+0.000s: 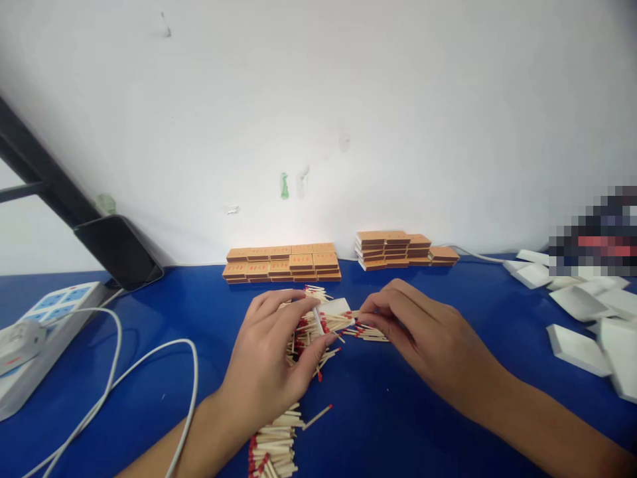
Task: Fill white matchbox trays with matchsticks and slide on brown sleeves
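Between the thumb and fingers of my left hand (279, 345) is a small white matchbox tray (337, 307), held above the table with several red-headed matches lying in it. My right hand (423, 332) pinches matches (355, 314) at the tray's right end, their heads over its inside. Underneath and around my left hand spreads a heap of loose matches (301, 342), partly hidden by the hand. A few more matches (373, 333) lie below my right fingertips. Closer to me, another pile of matches (273, 441) sits beside my left wrist.
Stacked orange matchboxes (281, 264) stand along the wall, with a second stack (395, 251) to their right. White empty trays (580, 348) are scattered at the right. A power strip (54, 332), white cable (194, 372) and black phone (119, 252) occupy the left of the blue table (413, 411).
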Demonstrator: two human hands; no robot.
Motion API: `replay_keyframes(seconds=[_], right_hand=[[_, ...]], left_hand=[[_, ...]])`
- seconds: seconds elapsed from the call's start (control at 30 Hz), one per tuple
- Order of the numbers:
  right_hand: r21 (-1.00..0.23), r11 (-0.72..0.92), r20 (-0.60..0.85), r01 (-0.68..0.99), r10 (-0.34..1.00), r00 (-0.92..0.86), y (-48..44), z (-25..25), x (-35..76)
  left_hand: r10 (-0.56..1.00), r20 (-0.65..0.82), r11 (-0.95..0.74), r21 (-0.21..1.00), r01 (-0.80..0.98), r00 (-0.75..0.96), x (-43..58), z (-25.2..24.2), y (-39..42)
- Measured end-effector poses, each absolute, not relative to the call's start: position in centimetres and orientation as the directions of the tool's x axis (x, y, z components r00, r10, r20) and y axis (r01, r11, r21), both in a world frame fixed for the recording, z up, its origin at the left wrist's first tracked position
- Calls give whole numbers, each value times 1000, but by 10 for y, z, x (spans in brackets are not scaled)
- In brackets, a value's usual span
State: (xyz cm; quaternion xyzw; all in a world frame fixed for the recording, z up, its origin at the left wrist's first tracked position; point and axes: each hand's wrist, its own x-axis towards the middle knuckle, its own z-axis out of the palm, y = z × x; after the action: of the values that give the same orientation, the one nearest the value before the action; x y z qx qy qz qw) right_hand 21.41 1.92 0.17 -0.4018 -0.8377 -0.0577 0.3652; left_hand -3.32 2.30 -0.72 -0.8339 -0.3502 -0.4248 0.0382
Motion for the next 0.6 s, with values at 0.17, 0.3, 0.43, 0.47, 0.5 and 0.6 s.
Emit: replay_keyframes(seconds=[0.17,0.3,0.43,0.47,0.5,0.6], right_hand=[[-154,690,688,707,588,-425,12,3,207],[-122,709,700,694,557,-446,6,3,202],[-72,696,713,714,537,-451,5,3,201],[-64,693,715,718,534,-452,5,3,202],[-62,691,716,720,533,-450,6,3,202],[-74,691,723,719,534,-438,6,4,204]], left_hand=[[560,726,-750,239,617,399,-34,-7,22],[556,730,-753,240,612,397,-34,-8,21],[553,725,-759,235,608,411,-34,-8,20],[551,725,-761,232,606,414,-34,-8,20],[548,726,-763,230,604,416,-34,-8,21],[545,729,-762,226,607,414,-34,-8,22]])
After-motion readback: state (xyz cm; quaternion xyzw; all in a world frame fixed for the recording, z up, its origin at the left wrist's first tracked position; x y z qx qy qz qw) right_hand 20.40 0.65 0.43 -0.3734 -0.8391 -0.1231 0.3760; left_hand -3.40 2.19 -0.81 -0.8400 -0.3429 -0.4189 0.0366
